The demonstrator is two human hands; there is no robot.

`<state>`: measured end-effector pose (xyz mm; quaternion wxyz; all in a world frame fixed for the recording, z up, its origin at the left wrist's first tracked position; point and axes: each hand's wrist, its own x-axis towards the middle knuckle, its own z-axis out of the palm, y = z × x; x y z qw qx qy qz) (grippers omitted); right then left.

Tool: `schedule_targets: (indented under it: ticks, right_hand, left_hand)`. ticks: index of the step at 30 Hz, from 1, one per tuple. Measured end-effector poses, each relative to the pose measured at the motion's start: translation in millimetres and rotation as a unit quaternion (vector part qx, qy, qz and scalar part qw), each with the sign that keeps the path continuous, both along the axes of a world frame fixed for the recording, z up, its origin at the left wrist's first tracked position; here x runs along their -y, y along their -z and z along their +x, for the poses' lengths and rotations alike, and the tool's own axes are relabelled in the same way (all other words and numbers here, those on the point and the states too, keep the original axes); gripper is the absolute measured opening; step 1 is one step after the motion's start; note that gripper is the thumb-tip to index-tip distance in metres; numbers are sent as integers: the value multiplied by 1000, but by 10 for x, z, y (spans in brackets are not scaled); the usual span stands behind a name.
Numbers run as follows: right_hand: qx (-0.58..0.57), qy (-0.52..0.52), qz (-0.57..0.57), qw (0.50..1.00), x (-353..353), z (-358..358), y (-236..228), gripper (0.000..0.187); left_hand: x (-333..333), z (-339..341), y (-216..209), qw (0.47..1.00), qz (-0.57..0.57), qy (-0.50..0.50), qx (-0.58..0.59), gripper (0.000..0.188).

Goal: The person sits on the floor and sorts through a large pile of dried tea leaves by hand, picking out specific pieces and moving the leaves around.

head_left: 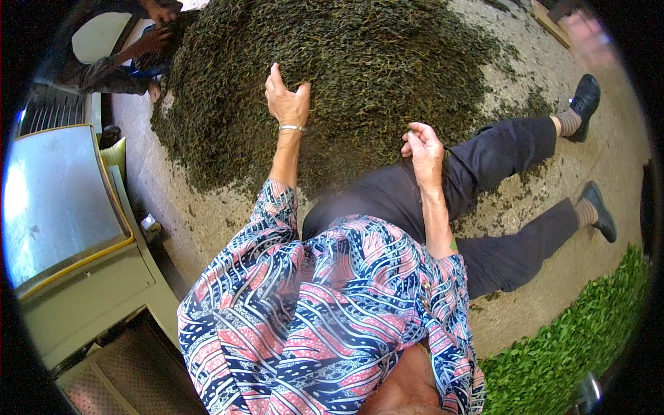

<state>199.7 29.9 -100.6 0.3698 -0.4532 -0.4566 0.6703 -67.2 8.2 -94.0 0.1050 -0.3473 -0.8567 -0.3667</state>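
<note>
A big heap of dark, curled tea-like leaves (373,62) spreads over the floor before me. Over its near left part is my left hand (288,102), thumb and fingers apart, a bracelet on the wrist. I see nothing in that hand; whether its fingertips touch the leaves is unclear. At the heap's near edge, above my dark trousers, my right hand (425,155) has its fingers curled in and thumb close to them. Anything pinched there is too small to name.
Left of me stands a metal machine (69,207) with a curved, shiny cover. Another person's hands (155,34) show at the far left edge of the heap. Fresh green leaves (574,339) lie at the lower right, past my outstretched legs (512,149). Leaf bits litter the concrete floor (546,214).
</note>
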Motion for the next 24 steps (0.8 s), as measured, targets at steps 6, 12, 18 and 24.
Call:
schedule_targets:
  ticks: [6, 12, 18, 24]
  right_hand:
    - [2, -5, -8, 1000, 20, -32, -34, 19]
    - [9, 3, 13, 1000, 13, -2, 46, 21]
    - [5, 10, 8, 1000, 35, -22, 15, 20]
    - [10, 7, 12, 1000, 54, -85, 5, 20]
  left_hand:
    - [121, -288, -161, 916, 229, 142, 298, 40]
    - [90, -130, -806, 926, 119, 98, 344, 19]
    - [-1, 124, -818, 964, -111, 129, -202, 49]
    - [66, 790, -702, 888, -72, 434, -136, 31]
